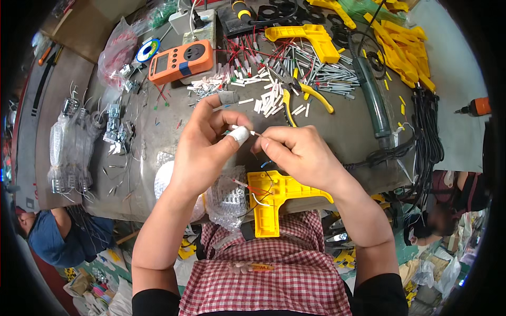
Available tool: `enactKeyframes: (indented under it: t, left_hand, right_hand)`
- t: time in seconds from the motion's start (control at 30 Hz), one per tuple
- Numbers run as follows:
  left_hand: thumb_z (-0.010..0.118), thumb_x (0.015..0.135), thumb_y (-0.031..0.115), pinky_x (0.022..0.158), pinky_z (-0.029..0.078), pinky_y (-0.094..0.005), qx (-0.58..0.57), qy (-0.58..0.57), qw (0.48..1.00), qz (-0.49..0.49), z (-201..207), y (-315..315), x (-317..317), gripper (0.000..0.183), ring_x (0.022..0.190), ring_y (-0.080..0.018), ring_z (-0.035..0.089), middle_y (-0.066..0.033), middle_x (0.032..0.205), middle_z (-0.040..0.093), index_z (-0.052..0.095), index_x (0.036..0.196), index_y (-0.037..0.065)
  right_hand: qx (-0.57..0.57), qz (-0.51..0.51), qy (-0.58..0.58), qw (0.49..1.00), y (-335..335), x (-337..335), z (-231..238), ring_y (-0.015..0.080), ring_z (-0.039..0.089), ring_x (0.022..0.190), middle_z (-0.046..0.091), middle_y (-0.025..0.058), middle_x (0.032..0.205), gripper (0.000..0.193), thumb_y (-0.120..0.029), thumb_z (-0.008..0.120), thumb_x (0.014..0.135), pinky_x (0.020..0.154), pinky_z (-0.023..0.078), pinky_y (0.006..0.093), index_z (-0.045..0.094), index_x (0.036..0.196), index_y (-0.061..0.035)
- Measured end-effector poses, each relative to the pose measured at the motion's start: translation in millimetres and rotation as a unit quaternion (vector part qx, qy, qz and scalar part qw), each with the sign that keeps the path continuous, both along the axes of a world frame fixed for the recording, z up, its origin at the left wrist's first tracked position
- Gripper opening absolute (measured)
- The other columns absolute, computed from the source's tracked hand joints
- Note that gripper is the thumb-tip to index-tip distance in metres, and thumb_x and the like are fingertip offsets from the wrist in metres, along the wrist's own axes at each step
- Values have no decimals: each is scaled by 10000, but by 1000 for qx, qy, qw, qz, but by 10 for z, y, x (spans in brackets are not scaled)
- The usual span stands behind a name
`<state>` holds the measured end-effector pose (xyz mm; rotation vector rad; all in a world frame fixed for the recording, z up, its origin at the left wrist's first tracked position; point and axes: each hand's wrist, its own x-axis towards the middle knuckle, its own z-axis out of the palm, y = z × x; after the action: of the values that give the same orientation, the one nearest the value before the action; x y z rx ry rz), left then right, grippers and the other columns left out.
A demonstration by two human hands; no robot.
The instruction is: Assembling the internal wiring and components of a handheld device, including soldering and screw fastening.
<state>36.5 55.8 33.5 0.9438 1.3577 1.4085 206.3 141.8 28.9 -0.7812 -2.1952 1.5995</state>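
Observation:
My left hand [203, 142] and my right hand [298, 150] meet above the middle of the bench. A small white sleeve [252, 132] sits between their fingertips. The left thumb, wrapped in white tape, closes against the fingers on the sleeve; grey tape covers the left index fingertip. My right thumb and index finger pinch a thin wire at the sleeve's right end. Their grip partly hides where wire and sleeve meet. Below the hands, a yellow plastic housing half [268, 226] lies open side up at the bench's near edge, with red, black and white wires inside.
Beyond the hands lie white sleeves [270, 102], yellow-handled pliers [315, 97], metal rods [337, 79] and an orange meter [184, 62]. A dark green corded tool [373, 97] lies right. Bubble wrap [226, 203] sits near my left forearm. Other people [66, 237] are at both sides.

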Motion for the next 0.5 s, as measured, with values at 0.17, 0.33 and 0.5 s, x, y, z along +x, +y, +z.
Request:
enactKeyframes:
  t: [0.17,0.33,0.5]
  left_hand:
    - [587,771,-87,813,485,-279,-13,65,997,-37,98,-49,36,575,909,-148,585,-81,951,602,375,1297,8]
    - [571,754,-131,824,523,-294,8,255,966,-48,146,-87,42,602,930,-164,614,-96,953,616,387,1307,19]
    - [636,770,-78,783,549,-313,21,252,966,-62,243,18,122,559,855,-171,664,-89,919,664,427,1275,40]
  right_hand:
    - [28,29,18,999,17,11,-51,256,598,556,591,163,645,241,-237,572,873,553,453,360,635,821,-10]
    - [32,6,-9,999,17,18,51,248,631,601,641,138,674,198,-181,615,864,581,473,343,576,920,5]
    - [-80,-29,57,995,38,140,-23,156,643,640,659,86,704,154,-92,617,869,591,488,290,538,933,23]
